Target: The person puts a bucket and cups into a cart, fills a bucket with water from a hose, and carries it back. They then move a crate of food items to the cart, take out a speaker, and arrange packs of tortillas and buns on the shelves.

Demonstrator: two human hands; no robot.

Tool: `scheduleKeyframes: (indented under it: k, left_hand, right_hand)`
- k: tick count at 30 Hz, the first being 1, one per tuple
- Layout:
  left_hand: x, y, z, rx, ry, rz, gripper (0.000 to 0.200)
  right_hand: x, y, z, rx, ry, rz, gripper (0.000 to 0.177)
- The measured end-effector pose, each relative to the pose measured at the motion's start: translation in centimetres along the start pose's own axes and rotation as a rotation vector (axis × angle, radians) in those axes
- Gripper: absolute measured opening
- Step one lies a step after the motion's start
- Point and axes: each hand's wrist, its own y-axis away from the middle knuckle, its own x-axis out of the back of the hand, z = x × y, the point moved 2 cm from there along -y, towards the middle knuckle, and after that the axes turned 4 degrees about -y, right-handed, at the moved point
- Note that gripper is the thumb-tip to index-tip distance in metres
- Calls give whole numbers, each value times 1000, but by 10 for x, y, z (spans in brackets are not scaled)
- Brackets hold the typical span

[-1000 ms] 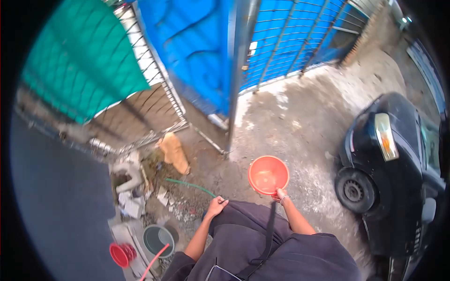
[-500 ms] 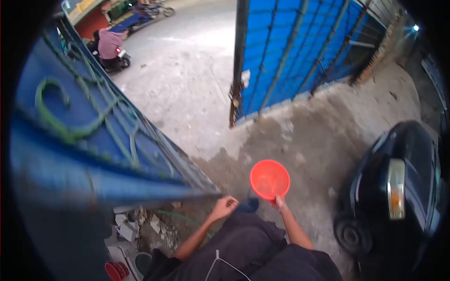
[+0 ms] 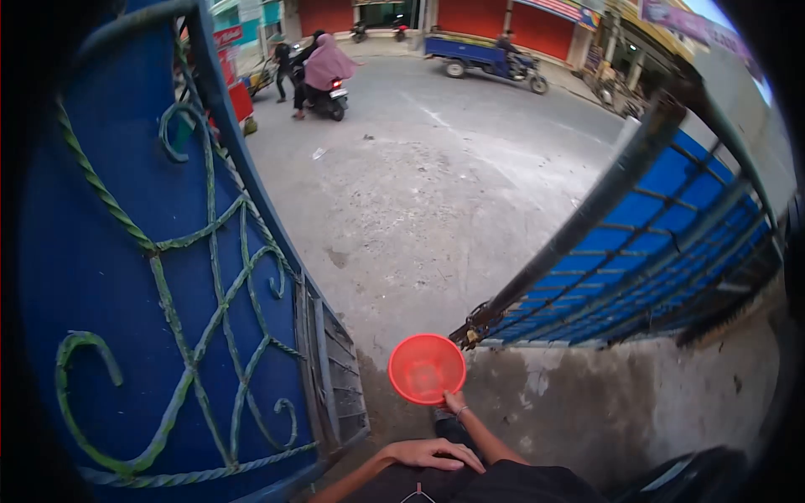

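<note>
My right hand (image 3: 454, 402) grips the near rim of a round red plastic basin (image 3: 427, 369), held out in front of me over the ground. Its inside faces up toward me and shows a paler, shiny patch at the bottom. A thin bracelet circles the right wrist. My left hand (image 3: 432, 453) lies across the front of my dark shirt (image 3: 520, 484), fingers stretched out and holding nothing. Below the basin, part of my leg and foot shows.
A blue gate leaf with green scrollwork (image 3: 193, 360) stands close at left; another blue barred leaf (image 3: 637, 260) angles off at right. Beyond lies a concrete road with a motorbike (image 3: 327, 101), its riders, a person on foot and a blue cargo tricycle (image 3: 474, 55). A dark vehicle (image 3: 679, 478) sits lower right.
My view has swung up and moved forward to the gate opening, showing more of the road. The basin stays in my right hand. My left hand has come across to my front and flattened out.
</note>
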Motion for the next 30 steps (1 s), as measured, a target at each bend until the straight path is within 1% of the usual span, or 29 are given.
scheduleKeyframes:
  k: [1, 4, 7, 9, 10, 11, 12, 13, 14, 15, 16, 17, 19, 20, 21, 22, 23, 24, 25, 26, 28, 29, 30]
  left_hand:
    - [20, -6, 2, -16, -12, 22, 38]
    - [74, -16, 8, -34, -18, 99, 38]
    - [129, -9, 7, -35, -55, 185, 38]
    - [177, 11, 12, 55, -99, 305, 39]
    - [206, 27, 16, 150, -10, 413, 39]
    - [240, 48, -9, 136, 83, 565, 39]
    - [276, 67, -23, 124, 80, 757, 39]
    - [314, 89, -48, 147, 49, 964, 37]
    - [352, 107, -74, 230, 75, 1167, 35]
    - [389, 131, -104, 320, 99, 1372, 34]
    - [427, 155, -138, 402, 24, 1494, 33]
    - [460, 180, -179, 486, -52, 1605, 32]
    - [508, 221, -234, 938, -252, 1652, 31]
    - [536, 236, -243, 931, -252, 1659, 31]
    - [555, 247, -255, 1124, -178, 1452, 32]
    - [564, 253, -265, 1305, -97, 1220, 32]
    - [571, 253, -268, 1308, -78, 1206, 32]
    - [583, 253, -271, 1321, -27, 1309, 33]
    - [597, 253, -272, 1334, 27, 1416, 34]
    - [610, 248, -273, 1334, 47, 1414, 34]
    - [637, 229, -271, 1075, 156, 1312, 39]
    - [653, 224, -263, 1075, 180, 1319, 39]
    - [673, 223, -256, 1106, 175, 1183, 38]
  right_hand:
    - [0, -13, -19, 42, -2, -42, 30]
    - [-3, -46, -84, 62, 105, -101, 27]
    - [-12, -87, -123, 60, 159, -125, 27]
    - [-23, -106, -144, 35, 148, -143, 27]
    - [-32, -117, -159, 19, 120, -153, 27]
    - [-40, -127, -172, 20, 98, -157, 25]
    - [-48, -135, -185, 17, 112, -169, 25]
    - [-53, -145, -196, 22, 69, -134, 25]
    - [-61, -156, -207, 23, 26, -100, 24]
    - [-65, -174, -218, -13, 5, -114, 23]
    - [-69, -190, -230, -13, -36, -98, 23]
    - [-71, -211, -239, -59, -71, -82, 23]
    - [-73, -247, -249, -97, -95, -64, 24]
    - [-70, -265, -250, -118, -147, -3, 25]
    - [-67, -279, -256, -145, -195, 63, 26]
    - [-68, -284, -267, -154, -188, 71, 26]
    - [-66, -288, -268, -187, -320, 138, 29]
    - [-62, -296, -274, -211, -450, 206, 31]
    - [-63, -304, -279, -210, -532, 214, 32]
    - [-62, -316, -280, -217, -518, 221, 32]
    - [-61, -340, -284, -383, -630, 257, 34]
    - [-60, -357, -280, -436, -670, 313, 36]
    - [-60, -367, -287, -446, -653, 313, 36]
